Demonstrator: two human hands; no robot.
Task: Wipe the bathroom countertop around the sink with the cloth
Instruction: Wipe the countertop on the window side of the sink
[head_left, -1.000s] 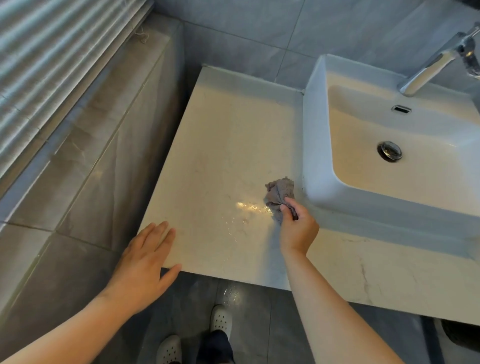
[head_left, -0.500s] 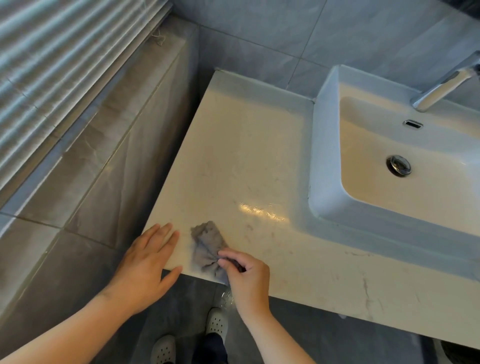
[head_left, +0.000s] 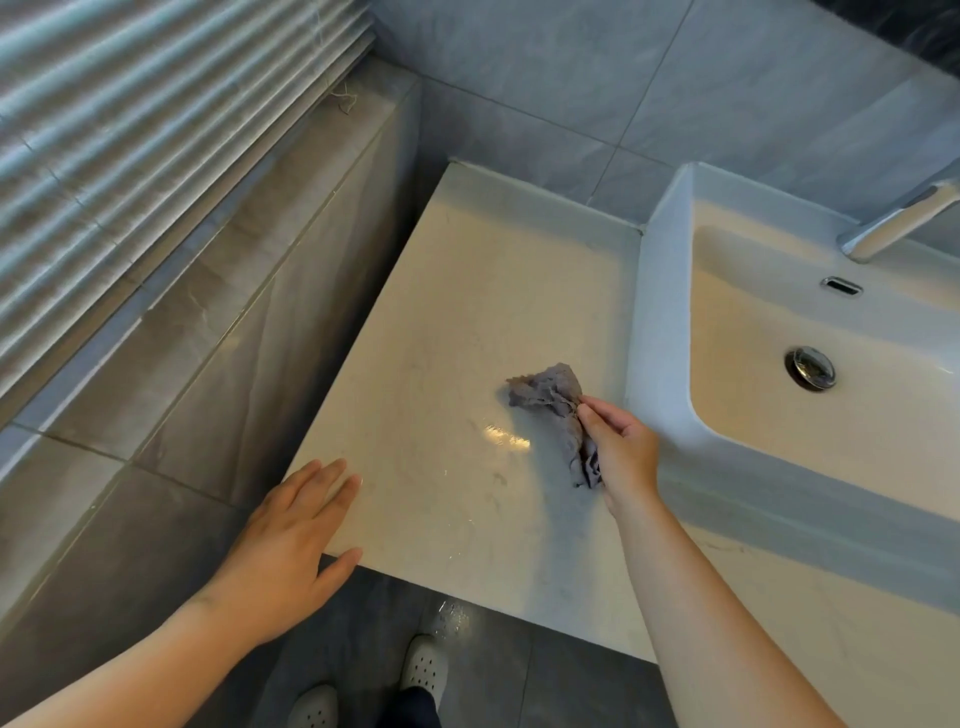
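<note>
A crumpled grey cloth (head_left: 550, 400) lies pressed on the pale marble countertop (head_left: 467, 312), close to the left wall of the white rectangular sink (head_left: 660, 332). My right hand (head_left: 621, 447) grips the cloth's near end, fingers closed on it. My left hand (head_left: 291, 545) rests flat with fingers apart on the countertop's front left corner, holding nothing. A wet glossy streak shines on the counter just left of the cloth.
A chrome faucet (head_left: 898, 223) reaches over the sink, which has a metal drain (head_left: 810, 368). A grey tiled ledge (head_left: 218, 312) under window blinds runs along the left. Grey tiled wall stands behind. My shoes (head_left: 423, 667) show on the dark floor.
My right hand has carried the cloth from the front left edge back up and to the right, near the sink wall. The left hand has stayed on the corner.
</note>
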